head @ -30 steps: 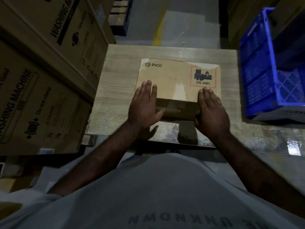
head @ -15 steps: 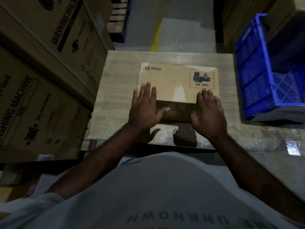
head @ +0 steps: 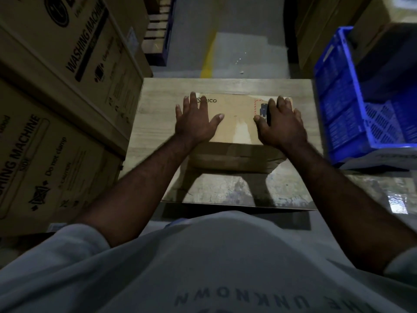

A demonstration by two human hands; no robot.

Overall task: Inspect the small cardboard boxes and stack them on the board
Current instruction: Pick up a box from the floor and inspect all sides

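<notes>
Here, on my feed: left hand (head: 195,124) and right hand (head: 282,126), 2 flat palms with fingers spread, resting on 1 cardboard box (head: 237,123). The box lies on the board (head: 155,123). Blue crate (head: 338,98) at right, washing-machine cartons (head: 67,64) at left.

Dim warehouse aisle. Grey concrete floor (head: 248,41), yellow painted line (head: 208,62) running away down its middle. Left side: stacked "WASHING MACHINE" cartons (head: 67,64), one above another. Far left of aisle: wooden pallet (head: 158,30). Right side: blue plastic crate (head: 338,98), brown cartons (head: 316,30) behind. Light glare on floor at right edge.
</notes>
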